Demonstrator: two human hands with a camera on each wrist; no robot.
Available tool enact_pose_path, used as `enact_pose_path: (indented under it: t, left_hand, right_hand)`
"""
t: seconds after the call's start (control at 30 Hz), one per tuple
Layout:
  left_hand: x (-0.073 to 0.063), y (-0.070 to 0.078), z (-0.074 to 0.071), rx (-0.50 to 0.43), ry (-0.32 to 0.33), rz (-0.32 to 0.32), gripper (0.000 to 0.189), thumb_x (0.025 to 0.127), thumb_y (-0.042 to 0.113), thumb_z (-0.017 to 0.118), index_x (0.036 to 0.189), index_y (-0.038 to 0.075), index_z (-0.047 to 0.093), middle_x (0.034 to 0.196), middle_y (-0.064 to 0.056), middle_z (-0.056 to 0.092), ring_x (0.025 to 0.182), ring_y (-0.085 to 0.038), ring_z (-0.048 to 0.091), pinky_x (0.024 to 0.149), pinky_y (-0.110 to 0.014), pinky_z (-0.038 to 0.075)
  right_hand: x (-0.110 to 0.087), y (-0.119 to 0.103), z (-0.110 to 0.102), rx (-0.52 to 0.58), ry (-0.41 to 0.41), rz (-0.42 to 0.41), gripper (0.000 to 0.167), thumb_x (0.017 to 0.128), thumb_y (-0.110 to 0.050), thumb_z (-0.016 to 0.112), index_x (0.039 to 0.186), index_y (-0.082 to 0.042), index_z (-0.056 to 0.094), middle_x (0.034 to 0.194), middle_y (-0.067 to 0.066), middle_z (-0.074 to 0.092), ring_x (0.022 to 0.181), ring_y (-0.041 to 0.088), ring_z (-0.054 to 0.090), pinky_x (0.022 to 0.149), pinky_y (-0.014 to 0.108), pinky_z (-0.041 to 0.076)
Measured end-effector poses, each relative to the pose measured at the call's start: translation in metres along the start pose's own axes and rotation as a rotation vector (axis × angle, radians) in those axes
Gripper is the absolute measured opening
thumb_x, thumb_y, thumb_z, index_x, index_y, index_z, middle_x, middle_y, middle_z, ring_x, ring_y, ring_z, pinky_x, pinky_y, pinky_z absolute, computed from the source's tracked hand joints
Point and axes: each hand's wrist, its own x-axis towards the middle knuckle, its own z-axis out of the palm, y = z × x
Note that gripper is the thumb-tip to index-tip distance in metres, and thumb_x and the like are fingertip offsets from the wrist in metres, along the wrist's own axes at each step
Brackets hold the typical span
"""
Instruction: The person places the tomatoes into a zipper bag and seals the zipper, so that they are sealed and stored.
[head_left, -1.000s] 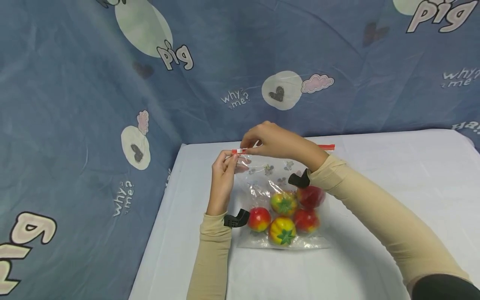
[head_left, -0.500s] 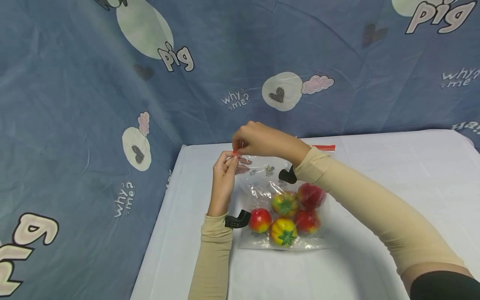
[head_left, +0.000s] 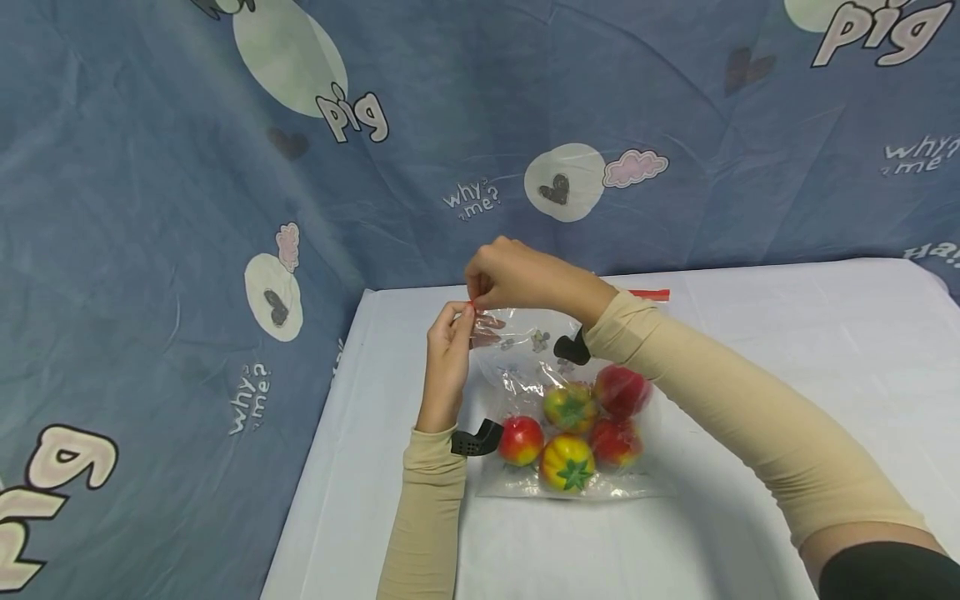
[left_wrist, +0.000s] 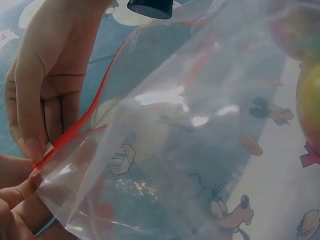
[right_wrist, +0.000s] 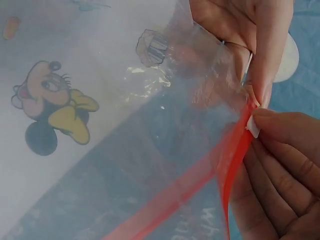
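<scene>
A clear slider zip bag (head_left: 525, 482) with cartoon prints and a red zip strip (head_left: 649, 295) stands tilted on the table. Through its plastic show several round fruits or vegetables: a red-and-yellow one (head_left: 521, 440), a yellow one with a green star-shaped top (head_left: 567, 463) and a dark red one (head_left: 622, 392) among them. My left hand (head_left: 448, 358) pinches the bag's upper left corner at the strip's end. Right beside it, my right hand (head_left: 528, 279) pinches the small white slider (right_wrist: 254, 126) between thumb and fingers. In the left wrist view the strip (left_wrist: 102, 90) bows apart from the bag's other side.
The white-covered table (head_left: 787, 358) extends right and in front of the bag. Close behind its rear edge hangs a blue printed cloth (head_left: 420, 125), which continues along the left side. Black wrist camera mounts (head_left: 477, 438) sit near the bag on both sleeves.
My right hand has moved left along the red strip with the slider, up to my left hand at the corner. The left hand stays nearly still. During the last half second little moves.
</scene>
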Motion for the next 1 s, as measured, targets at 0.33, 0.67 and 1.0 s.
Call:
enact_pose_path:
  t: [0.33, 0.67, 1.0]
  left_hand:
    - [0.001, -0.002, 0.001, 0.014, 0.010, 0.044, 0.026, 0.112, 0.022, 0.045, 0.106, 0.002, 0.059, 0.093, -0.018, 0.078, 0.079, -0.010, 0.075, 0.078, -0.029, 0.063]
    - [0.001, -0.002, 0.001, 0.044, 0.045, 0.080, 0.026, 0.110, 0.018, 0.050, 0.102, -0.004, 0.061, 0.088, -0.020, 0.076, 0.076, -0.008, 0.072, 0.075, -0.024, 0.059]
    - [0.001, -0.001, -0.001, 0.065, 0.036, 0.111, 0.029, 0.109, 0.021, 0.051, 0.101, -0.004, 0.061, 0.091, -0.029, 0.073, 0.074, -0.010, 0.072, 0.076, -0.026, 0.061]
  right_hand:
    - [0.000, -0.001, 0.001, -0.020, -0.009, -0.007, 0.006, 0.085, -0.008, 0.079, 0.079, -0.011, 0.078, 0.080, 0.002, 0.079, 0.075, 0.016, 0.072, 0.078, 0.034, 0.058]
    - [-0.002, 0.003, -0.002, -0.026, -0.047, -0.024, 0.010, 0.087, -0.012, 0.078, 0.077, -0.014, 0.077, 0.071, -0.005, 0.074, 0.068, 0.013, 0.063, 0.094, 0.039, 0.048]
    - [-0.003, 0.009, -0.005, 0.012, -0.068, -0.048, 0.012, 0.087, -0.008, 0.077, 0.076, -0.013, 0.077, 0.072, -0.004, 0.075, 0.071, 0.013, 0.065, 0.102, 0.041, 0.045]
